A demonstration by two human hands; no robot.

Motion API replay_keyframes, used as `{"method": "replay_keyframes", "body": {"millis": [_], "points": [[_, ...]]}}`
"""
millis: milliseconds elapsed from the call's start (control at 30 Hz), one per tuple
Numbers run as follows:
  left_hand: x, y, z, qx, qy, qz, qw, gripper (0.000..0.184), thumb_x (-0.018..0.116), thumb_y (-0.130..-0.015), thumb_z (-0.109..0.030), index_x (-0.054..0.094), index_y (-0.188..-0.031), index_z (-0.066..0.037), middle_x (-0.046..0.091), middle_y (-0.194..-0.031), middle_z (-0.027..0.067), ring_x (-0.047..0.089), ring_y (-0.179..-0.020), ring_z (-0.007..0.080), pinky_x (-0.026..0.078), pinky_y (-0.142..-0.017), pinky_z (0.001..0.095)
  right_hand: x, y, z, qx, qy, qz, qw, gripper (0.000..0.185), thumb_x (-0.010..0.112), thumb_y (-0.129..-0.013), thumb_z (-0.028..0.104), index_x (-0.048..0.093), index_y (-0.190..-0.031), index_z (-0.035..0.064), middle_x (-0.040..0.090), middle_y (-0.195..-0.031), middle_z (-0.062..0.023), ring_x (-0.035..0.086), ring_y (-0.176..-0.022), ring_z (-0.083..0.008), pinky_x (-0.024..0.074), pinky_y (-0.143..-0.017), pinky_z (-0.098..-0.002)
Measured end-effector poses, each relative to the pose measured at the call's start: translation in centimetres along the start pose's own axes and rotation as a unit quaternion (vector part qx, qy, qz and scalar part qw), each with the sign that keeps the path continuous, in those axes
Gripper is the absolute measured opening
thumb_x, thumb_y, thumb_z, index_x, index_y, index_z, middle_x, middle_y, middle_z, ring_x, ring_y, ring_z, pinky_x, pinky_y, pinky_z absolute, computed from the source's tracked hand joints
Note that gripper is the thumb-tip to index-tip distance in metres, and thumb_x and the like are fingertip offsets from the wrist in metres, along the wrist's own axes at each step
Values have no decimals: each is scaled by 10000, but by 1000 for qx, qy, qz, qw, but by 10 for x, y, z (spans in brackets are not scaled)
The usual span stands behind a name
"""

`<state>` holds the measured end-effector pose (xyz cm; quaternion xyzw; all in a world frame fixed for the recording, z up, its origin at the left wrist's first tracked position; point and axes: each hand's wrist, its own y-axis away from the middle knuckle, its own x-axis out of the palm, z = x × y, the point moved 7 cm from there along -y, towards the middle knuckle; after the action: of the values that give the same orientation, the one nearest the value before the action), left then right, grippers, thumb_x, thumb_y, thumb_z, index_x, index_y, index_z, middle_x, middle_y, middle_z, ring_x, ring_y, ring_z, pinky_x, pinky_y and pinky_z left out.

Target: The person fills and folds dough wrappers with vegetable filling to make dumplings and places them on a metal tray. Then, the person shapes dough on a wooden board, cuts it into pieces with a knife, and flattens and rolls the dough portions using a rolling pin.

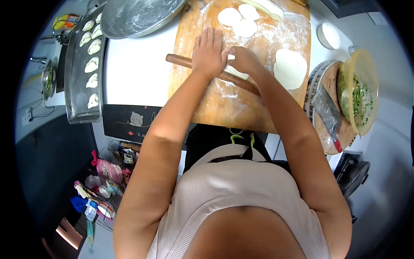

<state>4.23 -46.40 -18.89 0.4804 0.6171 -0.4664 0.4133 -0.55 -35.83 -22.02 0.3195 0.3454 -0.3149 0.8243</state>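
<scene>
My left hand (pixel 208 52) lies flat with its fingers stretched out, its palm over a wooden rolling pin (pixel 179 61). The pin slants across a floury wooden board (pixel 254 114). Beneath and beside the pin is a small piece of dough (pixel 236 72). My right hand (pixel 242 60) is closed with its fingertips pinching the edge of that dough, close to my left thumb. Three round wrappers (pixel 244 28) lie beyond my hands, and larger flat rounds of dough (pixel 291 68) overlap at the board's right side. A long dough strip (pixel 269 8) rests at the far edge.
At the left stands a metal tray (pixel 72 86) with several dumplings, beside a large floury metal bowl (pixel 142 17). To the right are a small white bowl (pixel 329 36), a cleaver (pixel 327 110) on a round chopping block (pixel 321 134), and a bowl of chopped greens (pixel 371 73).
</scene>
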Motion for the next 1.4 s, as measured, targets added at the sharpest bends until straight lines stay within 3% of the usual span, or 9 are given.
{"method": "replay_keyframes", "body": {"millis": [267, 400, 633, 767, 900, 1033, 1267, 1300, 1400], "points": [[-26, 138, 0, 32, 50, 63, 996, 712, 533, -863, -346, 319, -1433, 25, 329, -1485, 217, 306, -1382, 358, 212, -1144, 455, -3, 15, -48, 57, -203, 46, 976, 404, 733, -784, 195, 624, -1100, -34, 645, -1055, -196, 616, -994, -288, 473, -868, -373], [4, 69, -3, -2, -33, 82, 996, 658, 379, -939, -371, 277, -1453, 26, 268, -1518, 217, 242, -1418, 334, 161, -1166, 430, -24, 28, -6, 13, -37, 191, 981, 415, 758, -739, 193, 638, -1071, -25, 650, -1039, -185, 617, -975, -272, 479, -836, -355], [-17, 42, -19, 34, 31, 0, 999, 682, 483, -913, -372, 289, -1450, 1, 310, -1497, 203, 267, -1397, 357, 194, -1148, 470, -10, -5, -15, -26, -38, 116, 992, 366, 760, -747, 251, 670, -1008, 11, 657, -1054, -211, 628, -981, -334, 476, -845, -419], [-21, 131, -14, 32, 38, 125, 991, 718, 507, -885, -368, 274, -1465, -14, 276, -1519, 191, 254, -1412, 328, 179, -1162, 437, -13, 6, -59, 34, -98, -15, 994, 413, 734, -773, 259, 646, -1074, -10, 653, -1027, -199, 609, -981, -329, 465, -869, -397], [-6, 77, -19, 18, -12, 88, 996, 678, 426, -929, -376, 264, -1463, 9, 262, -1521, 208, 246, -1415, 337, 161, -1168, 422, -19, 33, -34, 10, 0, 295, 956, 475, 749, -760, 307, 640, -1085, -21, 645, -1035, -207, 605, -989, -327, 464, -871, -394], [8, 15, -23, 2, -1, 18, 1000, 690, 373, -957, -409, 223, -1467, 30, 260, -1517, 224, 202, -1425, 352, 117, -1176, 423, -7, 6, -35, -97, -13, 112, 989, 497, 731, -772, 392, 647, -1104, 32, 646, -1097, -184, 608, -1018, -340, 474, -880, -416], [-21, 134, -20, 26, 60, 111, 992, 768, 554, -878, -379, 267, -1442, 57, 266, -1506, 243, 250, -1408, 354, 173, -1164, 445, -24, 11, -80, 86, -146, -19, 985, 426, 700, -826, 292, 628, -1083, -40, 650, -1030, -212, 639, -926, -311, 501, -792, -388], [-22, 136, -20, 21, 60, 110, 992, 774, 564, -872, -370, 263, -1443, 58, 261, -1508, 245, 250, -1408, 356, 176, -1163, 445, -31, 26, -70, 169, -196, 72, 963, 480, 714, -811, 323, 614, -1090, -54, 654, -1033, -208, 644, -920, -285, 500, -779, -375], [-7, 100, -22, 13, 6, 112, 994, 767, 488, -907, -408, 224, -1455, 59, 217, -1529, 234, 210, -1426, 342, 160, -1169, 432, -29, 38, -52, 50, -106, 237, 964, 515, 739, -779, 350, 610, -1072, -53, 653, -1003, -219, 640, -892, -296, 493, -757, -380]]}}
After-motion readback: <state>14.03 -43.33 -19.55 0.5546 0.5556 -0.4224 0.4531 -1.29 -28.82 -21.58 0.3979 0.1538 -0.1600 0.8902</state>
